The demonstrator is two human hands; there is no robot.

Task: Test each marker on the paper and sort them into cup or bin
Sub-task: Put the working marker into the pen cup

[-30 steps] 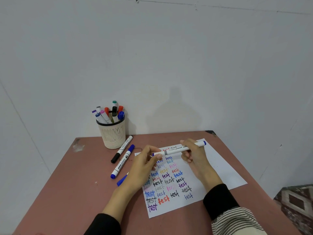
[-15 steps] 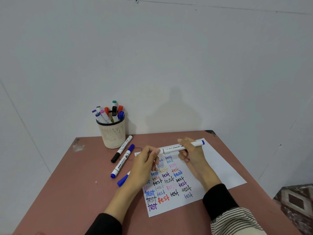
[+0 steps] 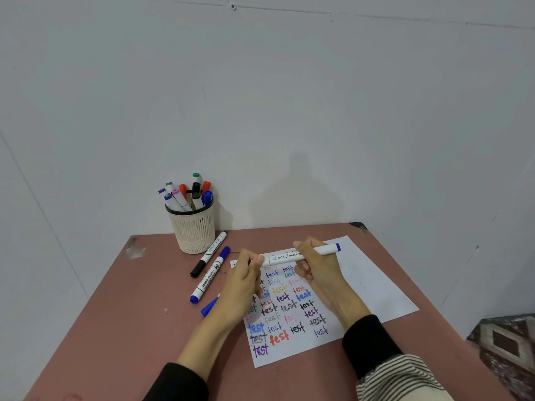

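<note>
My right hand (image 3: pixel 315 267) is gripping the marker (image 3: pixel 301 254) over the paper (image 3: pixel 373 287) near the table's (image 3: pixel 139 328) far edge; my left hand (image 3: pixel 243 285) is pinching its cap end; the cup (image 3: pixel 192 230) is standing at the far left corner.

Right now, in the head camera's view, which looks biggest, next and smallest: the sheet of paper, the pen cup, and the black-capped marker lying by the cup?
1. Sheet of paper: clearly the largest.
2. Pen cup.
3. Black-capped marker: it looks about as long as the cup is tall, but far slimmer, so smallest.
</note>
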